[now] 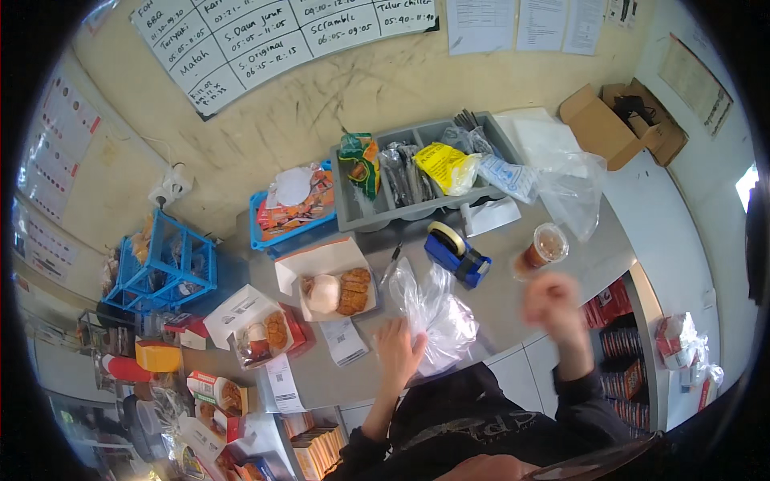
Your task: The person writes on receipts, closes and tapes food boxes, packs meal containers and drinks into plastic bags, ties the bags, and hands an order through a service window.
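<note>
My left hand (398, 352) is against the left side of a clear plastic bag (442, 330), thumb touching the film; whether it grips the bag is unclear. A whitish bundle shows through the bag, and its loose top stands up. My right hand (550, 300) is raised over the counter's right part, blurred, fingers seemingly curled. Just beyond it is a lidded plastic cup of iced brown drink (543, 248). A blue tape dispenser (458, 258) sits behind the bag. Left of the bag, an open carton (328, 282) holds rice and breaded cutlet, with a printed slip (344, 341) in front.
A grey divided tray (391, 210) of wrapped cutlery and bags lines the back, beside a blue basket of sachets (295, 204). A second open meal box (261, 333) is at left, near a pen (394, 255). A cardboard box (607, 129) stands back right.
</note>
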A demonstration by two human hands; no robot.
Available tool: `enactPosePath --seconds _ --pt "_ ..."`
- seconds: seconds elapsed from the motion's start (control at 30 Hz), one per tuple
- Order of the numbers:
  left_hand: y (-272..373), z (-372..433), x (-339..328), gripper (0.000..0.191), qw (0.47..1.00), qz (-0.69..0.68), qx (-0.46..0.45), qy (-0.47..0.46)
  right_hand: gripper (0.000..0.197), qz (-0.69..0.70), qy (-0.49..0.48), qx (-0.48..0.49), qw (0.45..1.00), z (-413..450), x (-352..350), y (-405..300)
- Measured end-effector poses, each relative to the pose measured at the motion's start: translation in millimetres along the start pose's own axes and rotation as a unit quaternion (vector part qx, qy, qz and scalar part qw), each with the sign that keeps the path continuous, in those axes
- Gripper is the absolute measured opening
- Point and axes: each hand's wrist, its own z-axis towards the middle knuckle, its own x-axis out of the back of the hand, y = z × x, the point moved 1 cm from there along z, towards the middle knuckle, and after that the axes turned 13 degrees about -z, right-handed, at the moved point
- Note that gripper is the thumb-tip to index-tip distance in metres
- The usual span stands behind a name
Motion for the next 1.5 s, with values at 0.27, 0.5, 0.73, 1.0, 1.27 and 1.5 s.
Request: enactPosePath --seconds 0.27,0.5,0.73,1.0,1.27,1.5 --pt "92.4 83.9 86.6 0.047 0.960 -0.280 0.003 0.007 0.020 -0.576 0.009 0.068 0.815 84.8 105.2 56.4" --pt "163.0 152.3 -47.2 0.048 0.718 -0.642 0.174 -0.205 0.018 -0.561 -0.251 0.236 0.753 247.7 236.7 113.9" --pt "172.9 253.8 -168.1 0.069 0.237 -0.862 0.449 0.013 0.011 -0.489 -0.288 0.239 0.788 274.3 210.2 29.5" --pt "187.6 312.0 -206.2 0.071 0.375 -0.867 0.315 0.094 0.023 -0.467 -0.184 0.302 0.810 212.0 238.8 6.7" --pt "200.1 306.1 -204.1 0.069 0.382 -0.837 0.371 0.126 0.026 -0.570 -0.119 0.306 0.753 205.8 233.1 3.4" --pt "206.1 289.5 -190.9 0.054 0.441 -0.823 0.346 0.087 0.019 -0.585 -0.059 0.349 0.730 192.8 219.9 2.2"
